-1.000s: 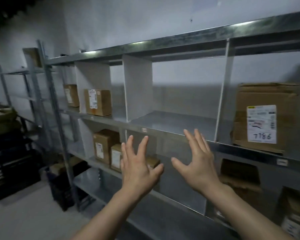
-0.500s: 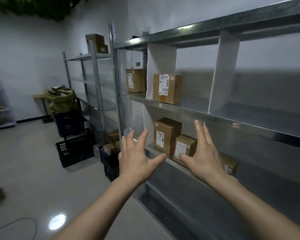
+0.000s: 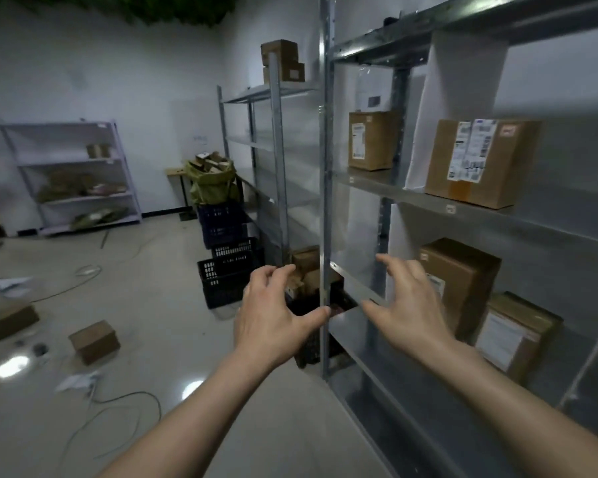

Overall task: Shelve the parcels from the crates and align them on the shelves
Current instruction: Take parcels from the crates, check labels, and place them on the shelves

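We are turning left from the shelf bays, our left hand (image 3: 273, 319) and right hand (image 3: 408, 312) both spread and holding nothing; at twelve o'clock beyond them, the crate (image 3: 311, 305) of parcels (image 3: 306, 270) is coming into view, likely our next pickup

Shelving: tall grey metal shelf rack (image 3: 325, 201), dull galvanised sheen, smooth.
Dividers: flat white matt divider panels (image 3: 460, 98).
Parcels: brown matt cardboard box with white paper labels (image 3: 480, 163); brown tape strip on its front looks slightly glossy.
Crates: black plastic lattice crate (image 3: 227, 270), matt.
Floor: pale glossy floor (image 3: 145, 305), mirroring lamp spots.
Sack: olive-green cloth sack (image 3: 211, 188), creased.
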A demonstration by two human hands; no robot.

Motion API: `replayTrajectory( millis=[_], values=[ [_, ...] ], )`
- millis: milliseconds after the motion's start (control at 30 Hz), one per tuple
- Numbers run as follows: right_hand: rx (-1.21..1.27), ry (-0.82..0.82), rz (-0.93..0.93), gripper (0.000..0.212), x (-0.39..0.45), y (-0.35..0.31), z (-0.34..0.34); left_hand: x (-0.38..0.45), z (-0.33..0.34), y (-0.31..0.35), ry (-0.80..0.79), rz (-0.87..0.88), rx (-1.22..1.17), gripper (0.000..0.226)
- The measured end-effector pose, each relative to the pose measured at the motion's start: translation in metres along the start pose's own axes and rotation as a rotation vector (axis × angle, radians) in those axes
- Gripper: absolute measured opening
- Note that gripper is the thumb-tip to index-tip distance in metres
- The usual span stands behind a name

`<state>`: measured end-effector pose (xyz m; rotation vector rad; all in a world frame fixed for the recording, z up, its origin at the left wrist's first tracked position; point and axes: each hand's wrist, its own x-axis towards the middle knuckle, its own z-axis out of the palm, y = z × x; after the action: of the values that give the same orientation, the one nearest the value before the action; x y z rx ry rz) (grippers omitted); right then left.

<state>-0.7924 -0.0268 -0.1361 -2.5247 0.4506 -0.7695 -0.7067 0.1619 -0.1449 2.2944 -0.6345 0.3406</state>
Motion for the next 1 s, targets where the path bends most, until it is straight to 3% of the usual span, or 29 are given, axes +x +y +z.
replayTrajectory(
  millis=[367,700,900,1000],
  values=[
    [0.097,-0.096,-0.119,0.064,0.204,-0.013,0.112,0.182,0.023,-0.076,0.106,-0.121,0.056,0.091],
    [0.097,-0.071,-0.125,0.085,0.332,-0.044,0.216,0.324,0.045,-0.178,0.089,-0.086,-0.003,0.091],
    [0.038,-0.035,-0.033,0.062,0.410,-0.073,0.293,0.427,0.046,-0.255,0.002,-0.005,-0.032,0.082],
    [0.050,0.006,0.012,0.061,0.445,-0.087,0.330,0.475,0.044,-0.290,-0.033,0.042,-0.088,0.094]
  ],
)
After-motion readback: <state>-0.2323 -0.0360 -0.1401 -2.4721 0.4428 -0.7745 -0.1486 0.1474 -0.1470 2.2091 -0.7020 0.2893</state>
